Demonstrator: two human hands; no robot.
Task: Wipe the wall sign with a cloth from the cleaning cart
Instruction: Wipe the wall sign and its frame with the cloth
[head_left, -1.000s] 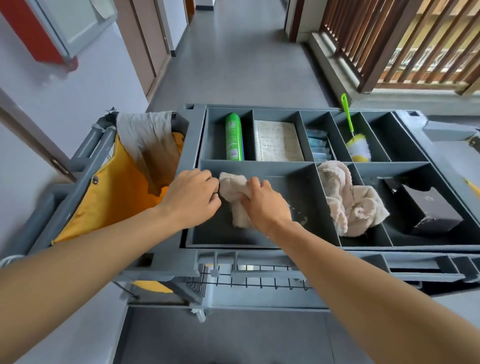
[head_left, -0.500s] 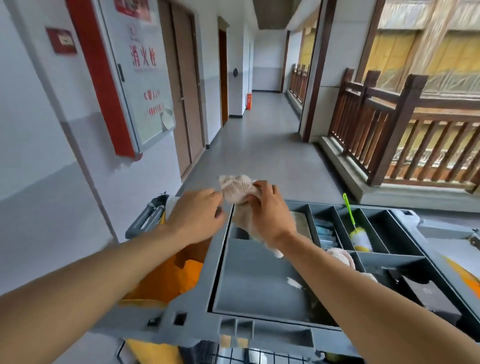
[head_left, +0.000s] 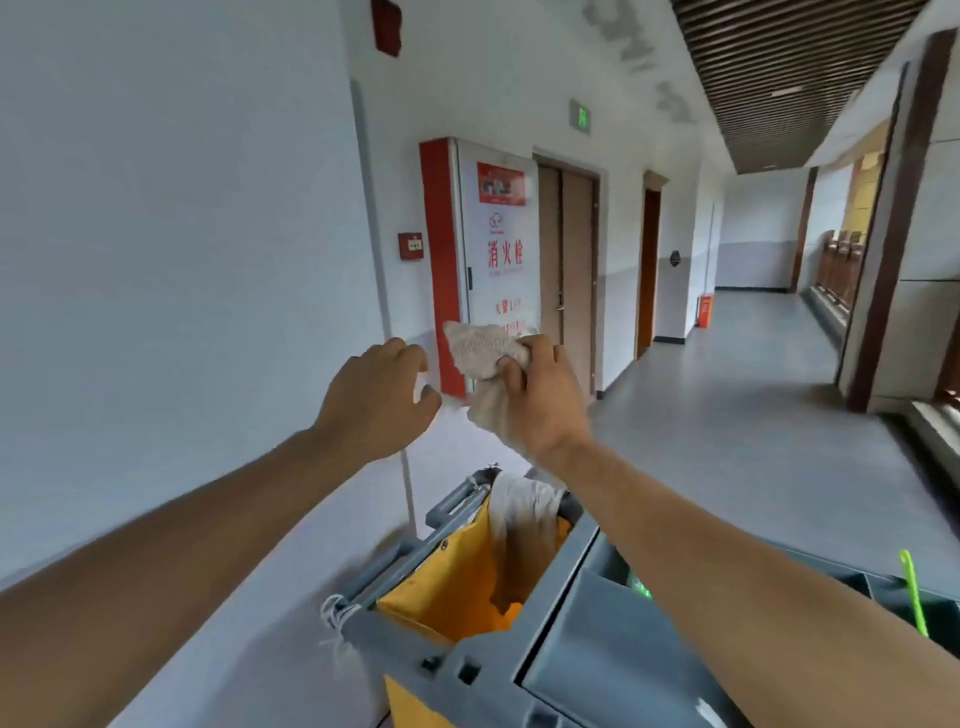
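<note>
My right hand (head_left: 537, 400) grips a crumpled beige cloth (head_left: 480, 351), held up at chest height above the grey cleaning cart (head_left: 561, 654). My left hand (head_left: 376, 397) hovers just left of the cloth with its fingers curled and apart, holding nothing. Behind the cloth, on the left wall, hangs the white wall sign (head_left: 501, 244) with red characters in a red frame. The cloth covers the sign's lower edge in this view.
A yellow bag (head_left: 457, 587) with a grey rag draped over its rim hangs on the cart's left end. A green brush handle (head_left: 913, 592) sticks up at the right. Brown doors (head_left: 569, 280) line the left wall. The corridor floor (head_left: 727, 415) stretches ahead.
Both hands rose from the cart tray with the cloth. My left hand let go of the cloth and now sits apart from it. The view tilted up toward the wall sign.
</note>
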